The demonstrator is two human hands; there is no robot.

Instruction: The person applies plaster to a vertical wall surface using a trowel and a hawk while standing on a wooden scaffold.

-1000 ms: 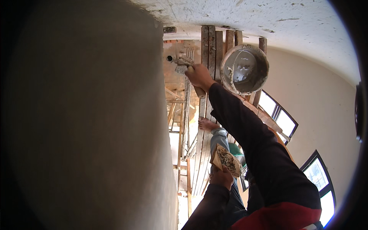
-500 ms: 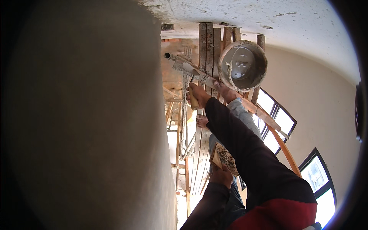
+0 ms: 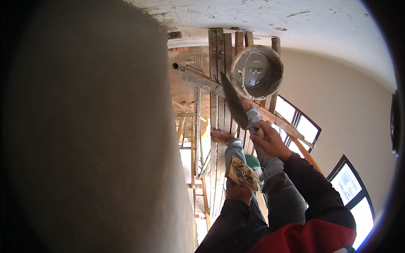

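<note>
My right hand (image 3: 272, 142) is closed around the handle of a pointed trowel (image 3: 233, 101). Its long grey blade points away from me and leftward, just left of a round bucket (image 3: 280, 78) of wet grey mortar. Nearer to me, my left hand (image 3: 239, 192) grips a flat rectangular block (image 3: 244, 173), tan at the edge with a dark mottled face. I cannot make out its exact kind. Part of my right foot is hidden behind the trowel blade.
I stand barefoot on narrow scaffold planks (image 3: 214, 63). A mortar-caked board (image 3: 198, 80) crosses them. A smooth grey wall (image 3: 101, 126) rises close on the left. A green container (image 3: 253, 162) shows below my legs; windows (image 3: 348, 185) are at right.
My right hand has drawn the trowel back from the caked board, rightward and nearer to me, and its whole blade now shows. My left hand still holds the block, almost in place.
</note>
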